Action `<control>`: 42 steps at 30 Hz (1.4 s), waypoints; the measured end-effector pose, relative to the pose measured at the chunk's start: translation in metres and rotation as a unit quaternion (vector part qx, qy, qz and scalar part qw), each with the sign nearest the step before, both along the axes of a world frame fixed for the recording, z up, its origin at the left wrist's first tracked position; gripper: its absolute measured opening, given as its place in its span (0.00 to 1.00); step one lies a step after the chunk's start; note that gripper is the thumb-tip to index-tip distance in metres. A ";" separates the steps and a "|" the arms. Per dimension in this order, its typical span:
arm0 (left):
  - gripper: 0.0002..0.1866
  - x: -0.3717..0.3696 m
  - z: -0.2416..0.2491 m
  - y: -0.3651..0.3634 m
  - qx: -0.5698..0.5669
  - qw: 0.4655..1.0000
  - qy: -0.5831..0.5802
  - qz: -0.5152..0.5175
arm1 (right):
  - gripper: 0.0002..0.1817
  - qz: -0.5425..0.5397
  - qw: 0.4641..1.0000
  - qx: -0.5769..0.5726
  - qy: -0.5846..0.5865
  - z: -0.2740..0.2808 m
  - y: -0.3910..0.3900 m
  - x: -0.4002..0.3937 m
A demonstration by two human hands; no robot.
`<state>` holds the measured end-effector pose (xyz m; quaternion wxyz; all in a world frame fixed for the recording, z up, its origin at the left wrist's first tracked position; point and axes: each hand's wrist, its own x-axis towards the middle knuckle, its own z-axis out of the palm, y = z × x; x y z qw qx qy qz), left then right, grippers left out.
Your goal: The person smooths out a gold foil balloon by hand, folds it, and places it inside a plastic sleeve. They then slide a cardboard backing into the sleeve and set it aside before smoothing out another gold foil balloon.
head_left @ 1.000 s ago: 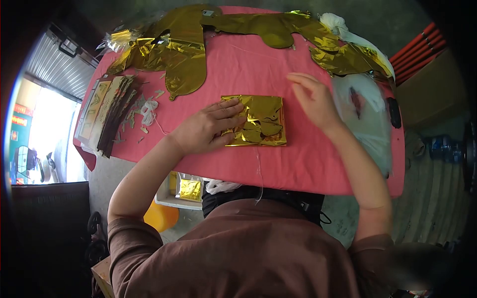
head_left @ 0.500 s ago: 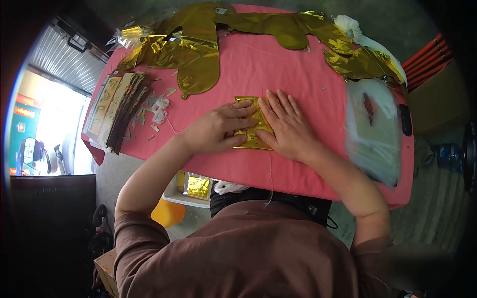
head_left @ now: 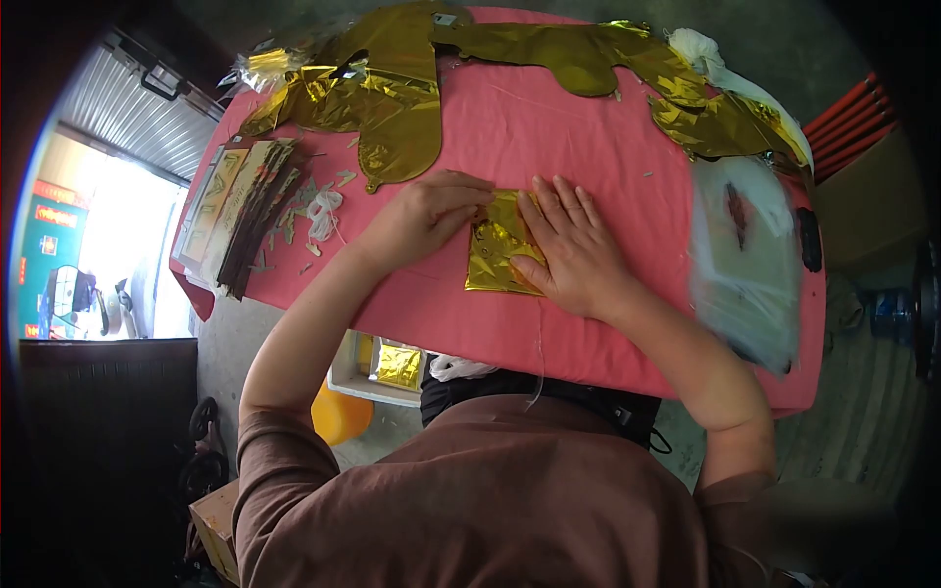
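Observation:
A folded gold foil balloon (head_left: 500, 257) lies as a small rectangle on the pink cloth near the table's front edge. Flat across its right side rests my right hand (head_left: 578, 253), fingers stretched out. My left hand (head_left: 431, 218) is at the upper left corner of the foil, its fingers drawn together in a pinch on that corner. A thin string trails from beneath the foil over the table's front edge.
Unfolded gold foil balloons (head_left: 402, 118) lie along the far edge. To the left stand a stack of printed cards (head_left: 250, 211), paper scraps and white string (head_left: 323, 214). Clear plastic bags (head_left: 745, 265) lie right. Below the table edge, a white box (head_left: 351, 377) holds a packaged gold foil piece.
My left hand has moved from lying over the foil's left part up to its upper left corner, and its fingers have closed together. My right hand stays pressed on the foil.

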<state>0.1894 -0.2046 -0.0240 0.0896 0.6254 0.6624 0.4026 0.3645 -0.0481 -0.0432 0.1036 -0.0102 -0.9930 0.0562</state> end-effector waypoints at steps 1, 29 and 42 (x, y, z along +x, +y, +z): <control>0.11 -0.002 0.001 0.000 0.000 1.000 0.000 -0.001 | 0.37 0.001 1.000 -0.003 0.006 -0.001 0.000 0.000; 0.09 -0.023 0.025 0.021 -0.111 0.980 0.130 -0.105 | 0.37 -0.005 1.000 -0.009 -0.005 -0.002 0.000 0.000; 0.06 -0.012 0.003 0.018 0.030 0.943 0.326 -0.059 | 0.36 -0.005 1.000 -0.005 0.010 -0.003 0.000 0.001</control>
